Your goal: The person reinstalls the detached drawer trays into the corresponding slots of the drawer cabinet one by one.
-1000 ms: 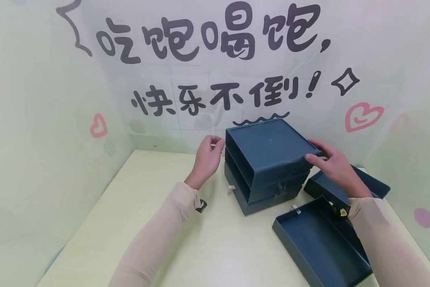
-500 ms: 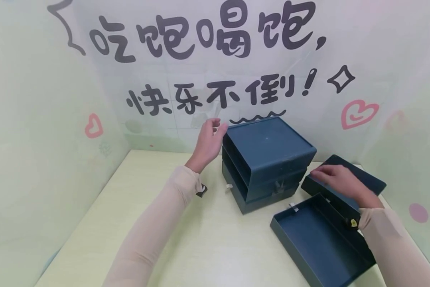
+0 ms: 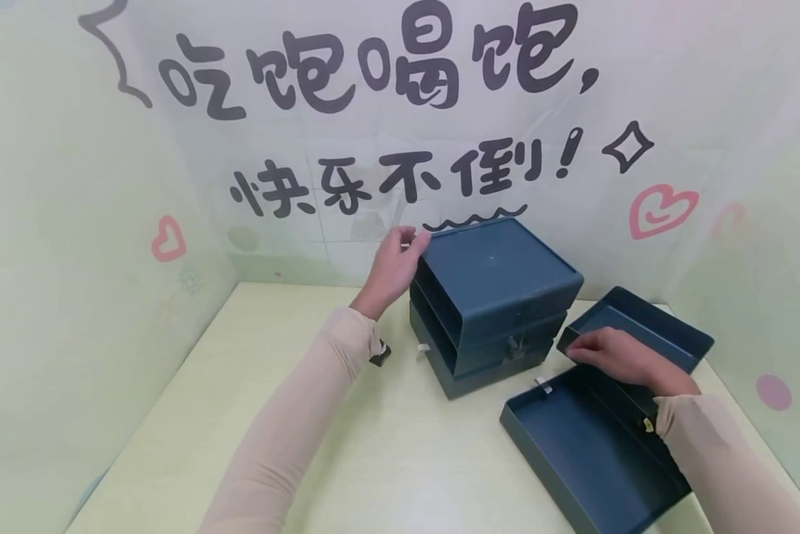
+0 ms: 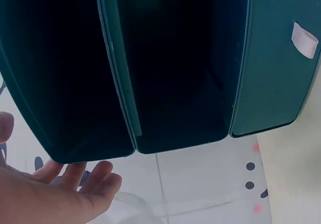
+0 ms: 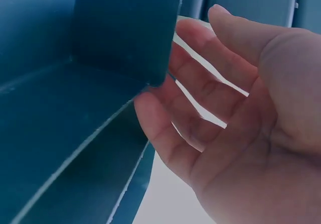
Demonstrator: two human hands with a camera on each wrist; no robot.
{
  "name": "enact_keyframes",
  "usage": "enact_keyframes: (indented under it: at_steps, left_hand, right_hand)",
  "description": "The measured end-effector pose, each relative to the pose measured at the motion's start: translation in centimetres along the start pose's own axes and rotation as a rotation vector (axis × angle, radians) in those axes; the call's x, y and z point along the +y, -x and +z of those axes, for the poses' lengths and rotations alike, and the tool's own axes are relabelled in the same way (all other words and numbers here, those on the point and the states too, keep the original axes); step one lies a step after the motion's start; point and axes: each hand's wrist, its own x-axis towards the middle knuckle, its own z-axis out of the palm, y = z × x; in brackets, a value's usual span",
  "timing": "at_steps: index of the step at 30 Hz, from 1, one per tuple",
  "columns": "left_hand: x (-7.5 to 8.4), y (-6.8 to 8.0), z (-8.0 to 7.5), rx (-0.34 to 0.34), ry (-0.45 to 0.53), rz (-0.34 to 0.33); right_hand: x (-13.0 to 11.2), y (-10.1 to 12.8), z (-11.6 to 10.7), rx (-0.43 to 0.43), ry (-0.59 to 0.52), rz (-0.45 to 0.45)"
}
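Left hand [image 3: 392,268]: fingers relaxed, at the cabinet [image 3: 496,267]. Right hand [image 3: 620,357]: fingers loosely extended at the rear drawer [image 3: 670,325], right of the cabinet. Step: apparently, drawer pickup. Next move probably requires closing the thumb on its wall.

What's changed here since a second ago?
The right hand has left the drawer cabinet and come down to the rear drawer. The left hand has risen slightly to the cabinet's top left corner. The cabinet, rear drawer and front drawer look unmoved.

Arms [image 3: 300,423] reaching forward, fingers [image 5: 163,131] loosely bent
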Motion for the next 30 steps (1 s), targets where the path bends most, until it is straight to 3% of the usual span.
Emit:
enact_keyframes:
  at_steps: [8, 30]
  left_hand:
    - [0.0, -0.3, 0.6, -0.004, -0.021, -0.032]
    - [-0.4, 0.1, 0.4, 0.003, -0.074, -0.016]
  right_hand:
    - [0.0, 0.2, 0.4, 0.003, 0.021, -0.015]
    - [0.6, 0.3, 1.2, 0.039, 0.077, -0.006]
